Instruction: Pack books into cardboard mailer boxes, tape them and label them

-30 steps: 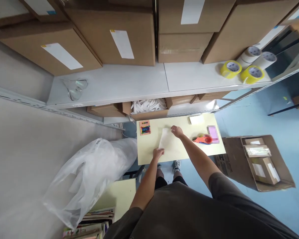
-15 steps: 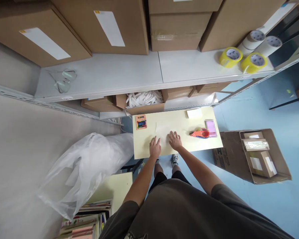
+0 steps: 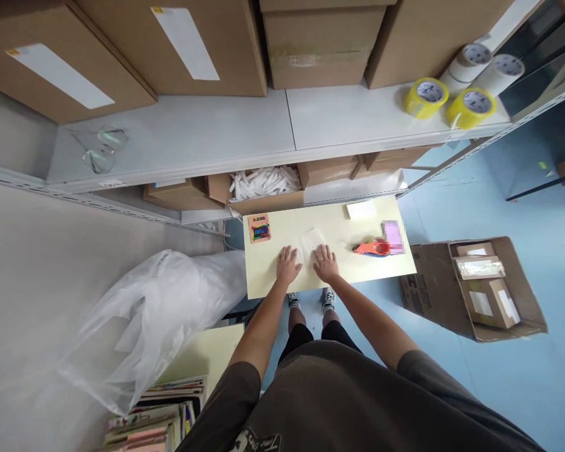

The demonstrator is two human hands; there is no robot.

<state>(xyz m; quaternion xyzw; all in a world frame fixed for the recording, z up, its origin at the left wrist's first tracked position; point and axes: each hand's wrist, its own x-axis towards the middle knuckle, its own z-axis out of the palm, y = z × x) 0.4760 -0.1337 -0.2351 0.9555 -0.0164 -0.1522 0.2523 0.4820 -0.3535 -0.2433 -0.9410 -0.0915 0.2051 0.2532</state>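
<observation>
Left hand [image 3: 288, 265] and right hand [image 3: 326, 263] — both open, fingers spread, holding nothing — rest on the pale yellow table [image 3: 320, 216], flanking a white paper sheet [image 3: 311, 245], apparently folded smaller than before.

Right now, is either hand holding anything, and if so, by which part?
Nothing is gripped: the left hand and the right hand lie open and flat on either side of a white sheet.

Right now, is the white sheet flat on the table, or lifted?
Flat: the white sheet lies on the pale yellow table between the left hand and right hand.
</observation>
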